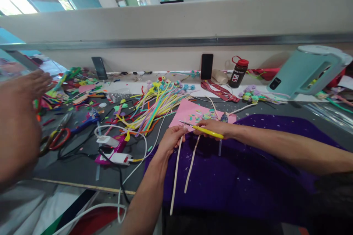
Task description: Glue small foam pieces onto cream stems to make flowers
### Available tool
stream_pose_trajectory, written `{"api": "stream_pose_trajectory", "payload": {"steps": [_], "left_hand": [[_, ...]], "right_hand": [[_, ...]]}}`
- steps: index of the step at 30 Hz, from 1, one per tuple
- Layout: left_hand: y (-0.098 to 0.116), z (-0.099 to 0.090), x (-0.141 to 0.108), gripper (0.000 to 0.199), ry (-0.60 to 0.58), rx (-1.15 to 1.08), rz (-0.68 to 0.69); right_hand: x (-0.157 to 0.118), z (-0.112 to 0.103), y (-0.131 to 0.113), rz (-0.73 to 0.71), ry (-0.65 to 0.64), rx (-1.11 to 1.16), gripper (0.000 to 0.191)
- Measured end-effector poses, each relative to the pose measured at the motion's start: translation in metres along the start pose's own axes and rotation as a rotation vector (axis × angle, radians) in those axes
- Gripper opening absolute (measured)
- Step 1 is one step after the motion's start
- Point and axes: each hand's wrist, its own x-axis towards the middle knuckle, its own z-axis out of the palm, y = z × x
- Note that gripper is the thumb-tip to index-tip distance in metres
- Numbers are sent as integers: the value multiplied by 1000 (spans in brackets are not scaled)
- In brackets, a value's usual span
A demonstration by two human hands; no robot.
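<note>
My left hand (174,137) is pinched on the upper end of a pale pipe cleaner (177,176), whose long stem hangs down over the purple cloth (237,187). Close to its right, my right hand (211,126) is closed on a pair of yellow-handled scissors (208,131); their thin blades point left, above my left fingers. A second pale pipe cleaner (192,165) hangs below my right hand; whether those fingers grip it I cannot tell. Under and behind both hands lies a pink sheet (183,112) with small coloured clippings on it.
Bundled coloured pipe cleaners (154,106) lie behind my left hand. A glue gun (224,117) is by my right wrist. Left are a power strip (118,145) with cables, red-handled scissors (59,139) and another person's hand (33,84). Behind stand a bottle (239,73) and kettle (306,69).
</note>
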Motion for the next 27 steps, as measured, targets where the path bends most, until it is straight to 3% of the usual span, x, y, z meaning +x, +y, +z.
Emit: {"api": "stream_pose_trajectory", "payload": {"steps": [4, 14, 21, 27], "left_hand": [[-2, 2, 0, 35, 65, 160, 0], [-14, -1, 7, 21, 84, 216, 0], [-6, -2, 3, 27, 112, 105, 52], [-3, 0, 2, 32, 40, -124, 83]], "right_hand": [[10, -5, 2, -73, 25, -144, 43], [10, -7, 0, -80, 73, -200, 35], [-19, -17, 1, 17, 72, 27, 40], [-38, 0, 0, -44, -2, 41, 39]]}}
